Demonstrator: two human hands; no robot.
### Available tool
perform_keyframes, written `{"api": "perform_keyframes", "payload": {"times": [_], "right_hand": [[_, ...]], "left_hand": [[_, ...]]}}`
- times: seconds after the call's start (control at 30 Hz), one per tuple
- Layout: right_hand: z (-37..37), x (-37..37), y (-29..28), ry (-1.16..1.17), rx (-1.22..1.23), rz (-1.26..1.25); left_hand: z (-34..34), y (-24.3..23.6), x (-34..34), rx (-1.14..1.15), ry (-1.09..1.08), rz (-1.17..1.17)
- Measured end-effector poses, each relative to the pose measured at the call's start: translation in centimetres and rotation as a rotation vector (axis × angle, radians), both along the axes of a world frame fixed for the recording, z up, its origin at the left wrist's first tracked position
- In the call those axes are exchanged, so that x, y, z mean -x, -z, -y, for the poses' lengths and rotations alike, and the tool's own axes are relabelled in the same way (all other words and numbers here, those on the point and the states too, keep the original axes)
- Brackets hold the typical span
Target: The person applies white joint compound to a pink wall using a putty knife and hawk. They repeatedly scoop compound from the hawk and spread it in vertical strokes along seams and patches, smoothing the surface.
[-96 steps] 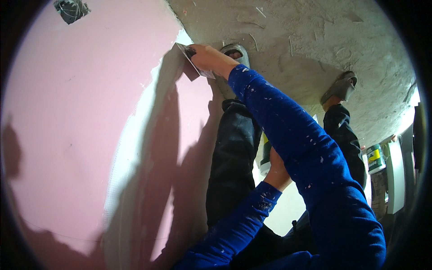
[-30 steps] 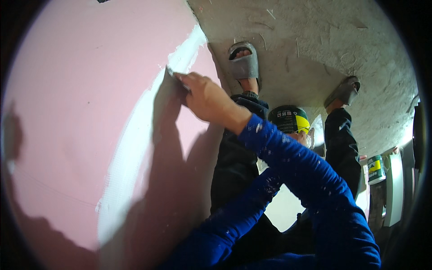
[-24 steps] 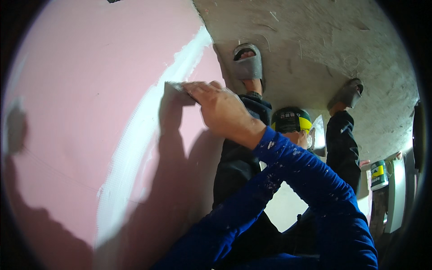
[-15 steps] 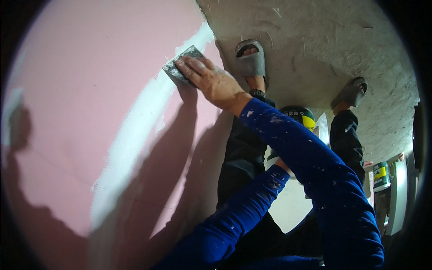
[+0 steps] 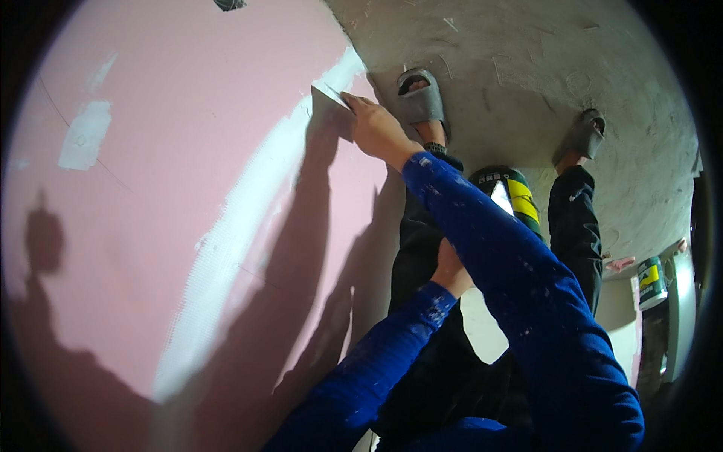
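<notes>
My right hand [image 5: 382, 135] is closed around a putty knife [image 5: 329, 95]. The blade is tilted, one edge at the upper end of a white filler strip [image 5: 233, 233] that runs down the pink wall [image 5: 173, 166]. Mesh texture shows along the strip's left edge. Nearer my body, my left hand [image 5: 450, 270] shows only its wrist and back; its fingers are hidden behind my right forearm. Close by that hand stands a dark bucket with a yellow patch [image 5: 523, 200], also partly covered by the forearm. Both blue sleeves carry white specks.
Rough grey concrete floor [image 5: 520, 83] meets the wall at the upper middle. My feet stand apart in grey slippers [image 5: 423, 98]. A smaller dark and yellow tub [image 5: 651, 282] is at the far right. A white filler patch [image 5: 85, 135] marks the wall's left part.
The putty knife has turned from broad side showing to nearly edge-on, shifting slightly right. My right fingers no longer lie spread across the blade. More of my left hand shows.
</notes>
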State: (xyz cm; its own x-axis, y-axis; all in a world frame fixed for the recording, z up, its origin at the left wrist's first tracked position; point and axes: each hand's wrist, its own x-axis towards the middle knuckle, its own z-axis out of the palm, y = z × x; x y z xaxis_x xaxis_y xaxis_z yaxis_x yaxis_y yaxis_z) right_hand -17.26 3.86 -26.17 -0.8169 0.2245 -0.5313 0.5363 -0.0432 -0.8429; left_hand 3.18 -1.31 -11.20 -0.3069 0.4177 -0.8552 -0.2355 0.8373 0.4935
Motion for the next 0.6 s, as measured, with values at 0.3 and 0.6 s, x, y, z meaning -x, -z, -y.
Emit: {"api": "perform_keyframes", "payload": {"times": [0.3,0.6], "right_hand": [[0.7,1.6,-8.5,-0.079,0.107,0.056],[-3.5,-1.3,-6.9,-0.208,-0.202,-0.18]], "left_hand": [[2.0,-6.2,7.5,0.082,0.385,-0.379],[0.6,-9.5,5.9,0.211,0.244,-0.443]]}}
